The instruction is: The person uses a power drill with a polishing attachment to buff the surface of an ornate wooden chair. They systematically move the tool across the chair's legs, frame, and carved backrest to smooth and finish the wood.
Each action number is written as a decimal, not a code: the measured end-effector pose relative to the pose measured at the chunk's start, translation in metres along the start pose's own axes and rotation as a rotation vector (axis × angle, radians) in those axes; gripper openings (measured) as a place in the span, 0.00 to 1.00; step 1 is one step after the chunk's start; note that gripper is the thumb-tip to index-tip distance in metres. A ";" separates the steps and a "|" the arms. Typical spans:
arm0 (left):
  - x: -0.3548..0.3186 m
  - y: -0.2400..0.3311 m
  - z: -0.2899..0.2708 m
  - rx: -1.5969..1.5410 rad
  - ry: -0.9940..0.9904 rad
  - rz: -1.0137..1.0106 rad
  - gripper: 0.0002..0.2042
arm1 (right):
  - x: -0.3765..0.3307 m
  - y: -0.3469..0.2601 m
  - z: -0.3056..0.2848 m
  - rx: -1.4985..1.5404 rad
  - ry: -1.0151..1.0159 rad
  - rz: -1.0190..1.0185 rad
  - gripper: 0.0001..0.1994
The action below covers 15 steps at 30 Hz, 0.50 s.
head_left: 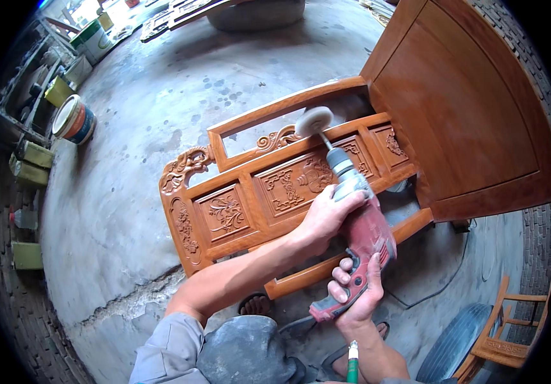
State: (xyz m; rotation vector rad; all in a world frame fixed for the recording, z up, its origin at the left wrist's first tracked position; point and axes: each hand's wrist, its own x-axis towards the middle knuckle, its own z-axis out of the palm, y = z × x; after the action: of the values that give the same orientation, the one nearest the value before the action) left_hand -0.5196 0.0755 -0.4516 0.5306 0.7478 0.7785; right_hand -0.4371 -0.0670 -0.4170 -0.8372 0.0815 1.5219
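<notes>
A dusty red power drill (366, 233) is held in both my hands, pointing away from me. My right hand (360, 288) wraps round its rear handle. Around the front of its body, just behind the chuck, my left hand (328, 217) is closed. A pale round buffing wheel (314, 121) on a thin shaft sits in the chuck. The wheel is over the upper rail of a carved reddish-brown wooden panel (250, 176); whether it touches the wood I cannot tell. Carved flowers and scrolls fill the panel's framed sections.
A large plain wooden panel (461, 115) stands joined at the right. A black cord (438, 291) trails over the concrete floor (115, 211). At lower right are a tyre (458, 345) and a small wooden chair (506, 345). Buckets (75, 120) and containers line the left wall.
</notes>
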 end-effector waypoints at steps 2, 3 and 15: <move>-0.012 -0.002 -0.006 -0.047 0.017 0.025 0.21 | -0.005 0.001 -0.003 -0.023 -0.001 0.058 0.24; -0.019 -0.005 -0.014 -0.065 0.038 0.035 0.21 | -0.006 0.005 -0.006 -0.022 -0.011 0.094 0.24; -0.037 0.001 -0.038 -0.119 0.062 0.034 0.27 | -0.004 0.015 0.005 -0.167 -0.050 0.110 0.23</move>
State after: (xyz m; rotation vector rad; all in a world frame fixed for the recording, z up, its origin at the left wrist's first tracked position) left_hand -0.5671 0.0529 -0.4595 0.4143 0.7460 0.8687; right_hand -0.4528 -0.0700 -0.4181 -0.9393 -0.0370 1.6694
